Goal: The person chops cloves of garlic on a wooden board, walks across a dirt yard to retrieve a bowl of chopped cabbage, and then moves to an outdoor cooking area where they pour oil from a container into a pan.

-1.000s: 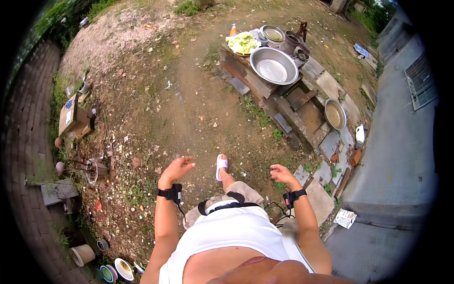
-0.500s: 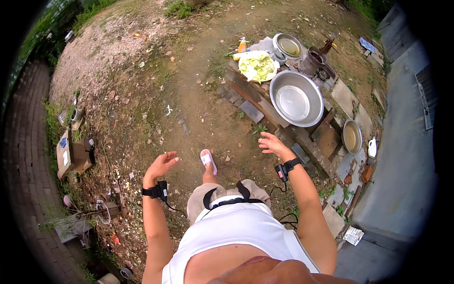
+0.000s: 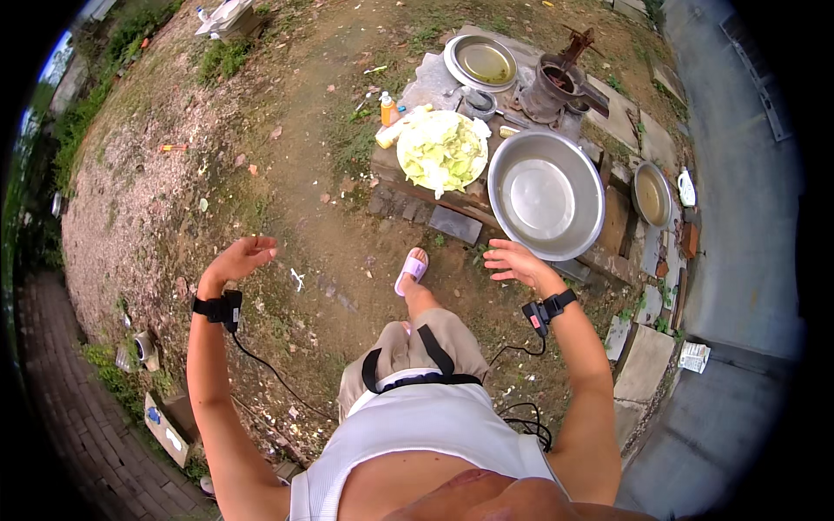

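Note:
My left hand [image 3: 241,260] hovers over the dirt ground at the left, holding nothing, its fingers stretched to the right. My right hand [image 3: 519,264] is also bare, fingers apart, just in front of a large metal basin [image 3: 540,184]. Its inside shows only the bare metal bottom. Left of the basin, a plate [image 3: 480,127] is heaped with pale green cabbage leaves [image 3: 443,154]. Behind them stand an orange pump bottle [image 3: 387,108] and a small metal pot with a handle [image 3: 478,102]. Each wrist wears a black strap with a cable.
A metal basin holding liquid [image 3: 485,61] sits at the back, beside an old hand pump [image 3: 554,87]. Another basin [image 3: 651,193] and a white jug [image 3: 686,187] stand near the grey wall [image 3: 738,234]. A low brick ledge [image 3: 454,224] edges the washing spot.
I have stepped forward, so the large basin and the cabbage appear nearer. My left hand has swung out to the left. A foot in a pink slipper is now farther right.

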The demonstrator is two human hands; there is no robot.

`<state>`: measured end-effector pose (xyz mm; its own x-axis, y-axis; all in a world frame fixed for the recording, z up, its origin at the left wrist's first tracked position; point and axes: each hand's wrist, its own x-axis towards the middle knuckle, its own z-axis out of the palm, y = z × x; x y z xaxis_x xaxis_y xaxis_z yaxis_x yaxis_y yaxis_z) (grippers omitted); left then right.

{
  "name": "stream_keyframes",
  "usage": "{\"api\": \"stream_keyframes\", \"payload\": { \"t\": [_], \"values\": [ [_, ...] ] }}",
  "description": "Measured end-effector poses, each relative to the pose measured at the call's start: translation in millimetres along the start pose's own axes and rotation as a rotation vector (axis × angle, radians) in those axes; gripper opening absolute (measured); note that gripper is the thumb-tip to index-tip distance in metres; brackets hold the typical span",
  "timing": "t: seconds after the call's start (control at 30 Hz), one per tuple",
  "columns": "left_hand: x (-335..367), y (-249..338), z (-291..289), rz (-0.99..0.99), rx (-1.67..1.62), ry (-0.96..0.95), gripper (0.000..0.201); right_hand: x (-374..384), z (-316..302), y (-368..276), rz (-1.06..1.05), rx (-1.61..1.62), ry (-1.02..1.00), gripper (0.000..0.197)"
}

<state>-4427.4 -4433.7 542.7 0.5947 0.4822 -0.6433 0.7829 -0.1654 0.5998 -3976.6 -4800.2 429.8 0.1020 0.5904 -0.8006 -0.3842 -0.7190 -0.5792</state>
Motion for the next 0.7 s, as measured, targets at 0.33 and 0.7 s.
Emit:
{"api": "stream_keyframes", "payload": {
  "t": [0.33,0.7],
  "values": [
    [365,92,17,-0.012,-0.558,0.001,0.058,267,-17,-13,0.010,0.580,0.480,0.077],
    [595,91,129,-0.014,-0.488,0.063,0.061,354,-34,-55,-0.094,0.840,0.761,0.050]
  ]
}}
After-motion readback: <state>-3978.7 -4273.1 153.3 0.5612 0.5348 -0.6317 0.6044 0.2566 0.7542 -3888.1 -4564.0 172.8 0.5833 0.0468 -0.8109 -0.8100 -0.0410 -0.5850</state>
